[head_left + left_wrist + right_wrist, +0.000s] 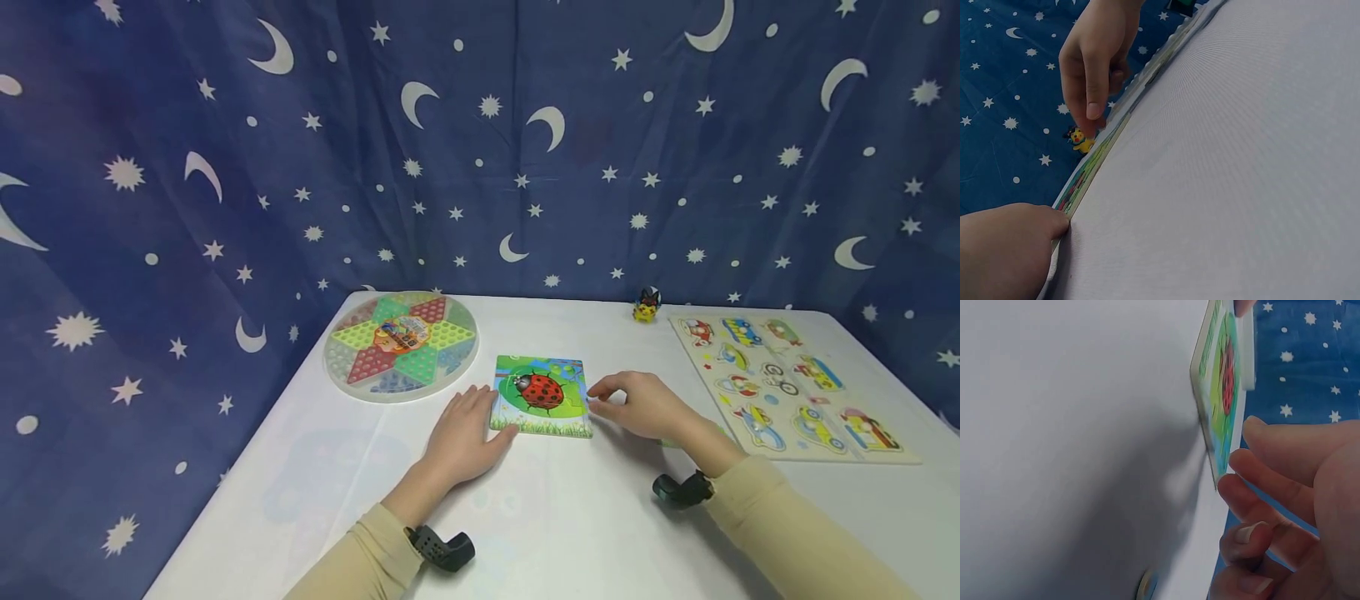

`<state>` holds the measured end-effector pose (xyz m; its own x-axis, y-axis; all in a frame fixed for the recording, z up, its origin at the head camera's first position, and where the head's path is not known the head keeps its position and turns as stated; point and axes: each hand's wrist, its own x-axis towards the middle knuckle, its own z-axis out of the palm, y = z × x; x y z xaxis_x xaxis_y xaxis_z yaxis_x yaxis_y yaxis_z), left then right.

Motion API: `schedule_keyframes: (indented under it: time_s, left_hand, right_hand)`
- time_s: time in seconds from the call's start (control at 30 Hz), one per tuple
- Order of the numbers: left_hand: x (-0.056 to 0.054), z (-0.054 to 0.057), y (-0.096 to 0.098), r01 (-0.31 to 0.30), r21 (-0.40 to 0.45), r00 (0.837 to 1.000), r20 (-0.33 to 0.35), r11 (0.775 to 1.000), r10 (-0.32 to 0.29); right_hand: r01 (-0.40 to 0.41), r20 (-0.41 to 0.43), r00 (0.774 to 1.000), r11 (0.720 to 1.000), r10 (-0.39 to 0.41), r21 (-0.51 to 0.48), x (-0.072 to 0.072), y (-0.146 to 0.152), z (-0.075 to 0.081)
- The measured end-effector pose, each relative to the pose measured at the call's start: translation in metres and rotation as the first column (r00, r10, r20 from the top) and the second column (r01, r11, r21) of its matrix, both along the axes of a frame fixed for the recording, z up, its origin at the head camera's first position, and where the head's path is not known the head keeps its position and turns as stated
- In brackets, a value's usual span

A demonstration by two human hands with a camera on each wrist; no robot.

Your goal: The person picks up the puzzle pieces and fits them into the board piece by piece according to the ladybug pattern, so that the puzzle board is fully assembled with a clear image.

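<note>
A square picture puzzle (542,397) showing a red ladybug on green lies flat on the white table. At its left edge rests my left hand (467,437), fingers extended, with the thumb along the lower left corner. My right hand (636,406) is at the puzzle's right edge, its fingers loosely bent. In the right wrist view, the fingertips (1230,484) of that hand are beside the puzzle's edge (1213,456), and I see nothing pinched between finger and thumb. A small green piece (667,443) lies partly hidden under the right forearm.
A round Chinese checkers board (360,385) lies at the back left. On the right is a pale board of vehicle pictures (772,400). A small yellow figurine (646,307) stands at the back edge, before a blue curtain (480,167) with moons and stars.
</note>
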<state>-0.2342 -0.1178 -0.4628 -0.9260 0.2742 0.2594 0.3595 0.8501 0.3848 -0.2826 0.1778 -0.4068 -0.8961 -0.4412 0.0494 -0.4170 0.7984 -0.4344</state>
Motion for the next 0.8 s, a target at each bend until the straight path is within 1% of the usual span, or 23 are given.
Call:
schedule_keyframes:
  time_s: [0.17, 0.43, 0.63, 0.7, 0.8]
  left_hand:
    - [0.000, 0.001, 0.000, -0.001, -0.001, 1.000, -0.003, 1.000, 0.001]
    - [0.001, 0.000, 0.001, -0.001, -0.007, 1.000, 0.006, 1.000, 0.001]
    - [0.002, 0.002, 0.000, -0.010, -0.007, 1.000, 0.010, 1.000, 0.010]
    - [0.002, 0.002, 0.000, -0.011, -0.003, 1.000, 0.011, 1.000, 0.011]
    - [0.002, 0.001, 0.000, -0.011, -0.005, 1.000, 0.012, 1.000, 0.011]
  right_hand:
    - [0.016, -0.006, 1.000, 1.000, -0.016, 0.007, 0.000, 0.015, -0.003]
    - [0.040, 0.026, 0.999, 0.999, -0.040, 0.007, 0.006, 0.033, -0.005]
    - [0.059, 0.061, 0.996, 0.998, -0.059, 0.005, 0.009, 0.042, -0.005]
    - [0.063, 0.067, 0.996, 0.998, -0.064, 0.017, 0.008, 0.046, -0.005]
    - [0.049, 0.075, 0.996, 0.998, -0.052, 0.043, 0.009, 0.054, -0.005]
